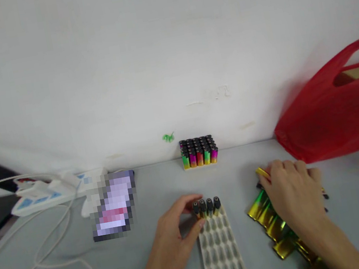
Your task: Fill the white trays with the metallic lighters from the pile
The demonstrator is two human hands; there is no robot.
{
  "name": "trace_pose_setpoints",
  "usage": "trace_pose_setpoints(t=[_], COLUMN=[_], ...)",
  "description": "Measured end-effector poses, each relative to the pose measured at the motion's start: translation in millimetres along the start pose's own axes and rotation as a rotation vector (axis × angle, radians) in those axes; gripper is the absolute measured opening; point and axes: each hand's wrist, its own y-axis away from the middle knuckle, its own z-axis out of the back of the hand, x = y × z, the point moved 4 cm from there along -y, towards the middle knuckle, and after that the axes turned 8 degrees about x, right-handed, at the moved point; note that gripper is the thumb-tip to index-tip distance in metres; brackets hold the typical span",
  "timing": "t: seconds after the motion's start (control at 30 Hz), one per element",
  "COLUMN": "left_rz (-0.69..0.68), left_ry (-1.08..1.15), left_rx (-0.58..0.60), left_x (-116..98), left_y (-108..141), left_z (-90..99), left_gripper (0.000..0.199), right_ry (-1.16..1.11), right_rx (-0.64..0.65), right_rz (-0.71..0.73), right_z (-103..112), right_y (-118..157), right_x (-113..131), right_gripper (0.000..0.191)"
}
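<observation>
A pale slotted tray (218, 239) lies on the table, with several black-topped lighters (209, 205) upright in its far row. The tray's nearer slots hold nothing. My left hand (183, 233) is curled at the tray's far left corner, thumb and fingers around the leftmost lighter. To the right, gold and green shiny lighters (274, 225) lie in a loose pile. My right hand (291, 189) is over that pile with its fingers closed on a gold lighter (262, 173), whose end sticks out at the left; the rest of it is hidden.
A filled block of colourful lighters (200, 157) stands against the wall. A blurred phone (115, 206) lies at left, near a white power strip (38, 201) and loose white cables (58, 263). A red bag (331, 112) sits at the back right.
</observation>
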Motion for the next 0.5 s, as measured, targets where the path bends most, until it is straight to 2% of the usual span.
trace_pose_setpoints(t=[0.13, 0.27, 0.33, 0.5], left_rz=[-0.006, -0.011, -0.007, -0.002], left_ry=[-0.001, 0.005, -0.002, -0.013], left_rx=[0.006, 0.000, -0.003, 0.004], left_x=[-1, 0, 1, 2], left_y=[0, 0, 0, 0], left_z=[-0.1, -0.6, -0.7, -0.7], left_gripper=[0.039, 0.039, 0.040, 0.040], right_ry=[-0.213, -0.653, -0.966, -1.651], right_rx=[-0.066, -0.113, -0.056, 0.351], right_rz=[0.076, 0.204, 0.198, -0.035], right_z=[5, 28, 37, 28], right_y=[-3, 5, 13, 26], right_x=[16, 39, 46, 59], right_gripper=[0.022, 0.018, 0.015, 0.032])
